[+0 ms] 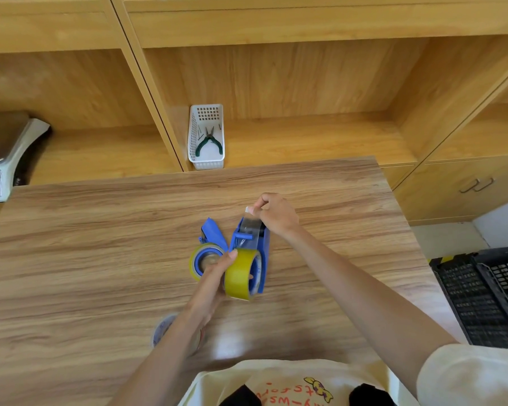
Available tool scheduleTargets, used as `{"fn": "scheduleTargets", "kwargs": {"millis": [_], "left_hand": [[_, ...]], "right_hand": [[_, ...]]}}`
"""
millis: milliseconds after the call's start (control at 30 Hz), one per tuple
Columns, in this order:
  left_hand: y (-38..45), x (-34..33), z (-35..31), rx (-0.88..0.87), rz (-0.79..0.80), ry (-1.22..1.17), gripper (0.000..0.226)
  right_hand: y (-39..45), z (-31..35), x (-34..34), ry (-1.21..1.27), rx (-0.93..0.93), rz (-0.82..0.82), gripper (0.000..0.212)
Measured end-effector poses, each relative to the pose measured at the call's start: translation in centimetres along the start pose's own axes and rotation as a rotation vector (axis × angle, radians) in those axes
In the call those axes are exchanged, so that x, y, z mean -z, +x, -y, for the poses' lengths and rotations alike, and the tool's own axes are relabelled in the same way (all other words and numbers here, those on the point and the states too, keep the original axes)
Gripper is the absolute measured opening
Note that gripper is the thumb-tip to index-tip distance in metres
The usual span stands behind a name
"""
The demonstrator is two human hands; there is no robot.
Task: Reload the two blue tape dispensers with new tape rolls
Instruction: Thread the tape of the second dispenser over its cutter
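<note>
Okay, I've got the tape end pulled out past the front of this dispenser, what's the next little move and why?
Probably lay the tape end down over the dispenser's front edge. Your right hand pinches the strip, lifted above the front, while your left hand steadies the yellow roll already mounted.

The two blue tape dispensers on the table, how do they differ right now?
The right dispenser stands upright on its edge, while the left dispenser lies flat on the table. The right dispenser is held: the left hand steadies its yellowish roll and the right hand pinches a clear tape strip pulled from its front. The left dispenser lies untouched. Both are blue and carry a yellowish roll.
</note>
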State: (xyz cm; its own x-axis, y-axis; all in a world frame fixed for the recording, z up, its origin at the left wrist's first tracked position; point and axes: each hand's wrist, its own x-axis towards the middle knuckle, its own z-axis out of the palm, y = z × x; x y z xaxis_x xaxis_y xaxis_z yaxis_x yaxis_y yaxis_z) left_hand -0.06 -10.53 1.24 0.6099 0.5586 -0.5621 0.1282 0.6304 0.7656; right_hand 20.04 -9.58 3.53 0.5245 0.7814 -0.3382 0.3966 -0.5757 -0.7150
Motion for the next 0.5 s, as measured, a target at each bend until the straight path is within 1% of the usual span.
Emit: {"fn": "scheduleTargets", "kwargs": {"millis": [67, 200, 300, 333, 433, 500], "left_hand": [[0.29, -0.45, 0.0, 0.019, -0.057, 0.001, 0.034], [0.66, -0.79, 0.03, 0.02, -0.077, 0.036, 0.033], [0.74, -0.52, 0.11, 0.025, -0.079, 0.055, 0.051], [0.77, -0.43, 0.24, 0.024, -0.079, 0.058, 0.054], [0.74, -0.29, 0.48, -0.005, -0.069, 0.108, 0.052], [0.57, -0.5, 0.43, 0.009, -0.056, 0.102, 0.044]], "right_hand": [[0.15, 0.13, -0.08, -0.019, 0.008, -0.006, 0.021], [0.54, 0.09, -0.27, -0.042, -0.017, -0.022, 0.026], [0.68, -0.05, -0.22, -0.052, -0.025, -0.021, 0.024], [0.73, -0.13, -0.16, -0.05, -0.027, -0.019, 0.021], [0.73, -0.29, 0.04, -0.035, -0.039, -0.006, 0.018], [0.8, -0.52, 0.03, -0.032, -0.044, -0.006, 0.019]]}}
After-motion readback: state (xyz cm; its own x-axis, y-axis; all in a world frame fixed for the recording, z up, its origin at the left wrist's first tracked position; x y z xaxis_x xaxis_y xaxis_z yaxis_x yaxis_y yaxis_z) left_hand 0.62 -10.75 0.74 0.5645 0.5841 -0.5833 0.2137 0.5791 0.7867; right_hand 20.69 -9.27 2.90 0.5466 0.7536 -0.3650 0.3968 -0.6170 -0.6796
